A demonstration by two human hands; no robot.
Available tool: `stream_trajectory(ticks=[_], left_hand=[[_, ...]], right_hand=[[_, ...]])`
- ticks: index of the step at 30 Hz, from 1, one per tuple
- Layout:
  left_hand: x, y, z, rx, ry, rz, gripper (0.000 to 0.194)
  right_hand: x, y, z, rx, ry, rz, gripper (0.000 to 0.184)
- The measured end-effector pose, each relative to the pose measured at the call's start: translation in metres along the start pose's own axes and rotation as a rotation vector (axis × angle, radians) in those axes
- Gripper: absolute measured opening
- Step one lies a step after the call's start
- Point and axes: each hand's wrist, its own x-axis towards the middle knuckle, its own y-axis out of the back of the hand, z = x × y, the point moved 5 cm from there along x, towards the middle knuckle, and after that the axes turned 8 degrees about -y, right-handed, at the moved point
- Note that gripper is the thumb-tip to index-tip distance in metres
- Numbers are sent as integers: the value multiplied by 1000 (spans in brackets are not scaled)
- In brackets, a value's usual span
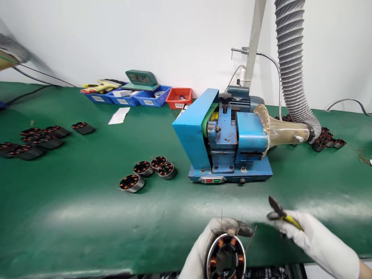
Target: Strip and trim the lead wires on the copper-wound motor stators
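Gripped in my gloved left hand (pixel 200 246) is a motor stator (pixel 209 261), a metal ring with copper windings inside. Its open face is turned up toward me, and thin wire ends stick out at the top. To the right, my gloved right hand (pixel 305 232) is closed around yellow-handled cutting pliers (pixel 292 221). Their dark jaws point up and left, apart from the stator. Both gloves are white with grey, dirty fingertips.
A blue belt grinder (pixel 223 143) stands on the green bench (pixel 95 228), its funnel joined to a grey hose (pixel 290 58). Several stators (pixel 132 183) lie left of it, others behind at right. Blue bins (pixel 152 97), a red bin (pixel 179 97) and a clock (pixel 141 78) line the wall.
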Motion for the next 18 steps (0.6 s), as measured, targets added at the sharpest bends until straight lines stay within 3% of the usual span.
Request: stream_trajectory(ticks=[4, 6, 7, 9, 12, 16, 18], left_hand=[[5, 5, -9, -21, 109, 103, 34], [5, 2, -11, -21, 87, 142, 35], [4, -1, -12, -10, 57, 146, 36], [2, -8, -10, 45, -40, 140, 44], [1, -18, -4, 96, -146, 125, 55], [3, -27, 5, 54, -107, 90, 29], [4, -30, 11, 53, -96, 58, 35]], right_hand=[[15, 20, 85, -373, -318, 419, 53], [15, 22, 97, -582, -360, 576, 57], [14, 18, 92, -620, -301, 646, 57], [7, 3, 62, -511, -45, 753, 53], [-5, -35, 9, -73, 350, 726, 48], [-10, -75, -24, 266, 411, 735, 51], [-15, -84, -29, 319, 403, 776, 54]])
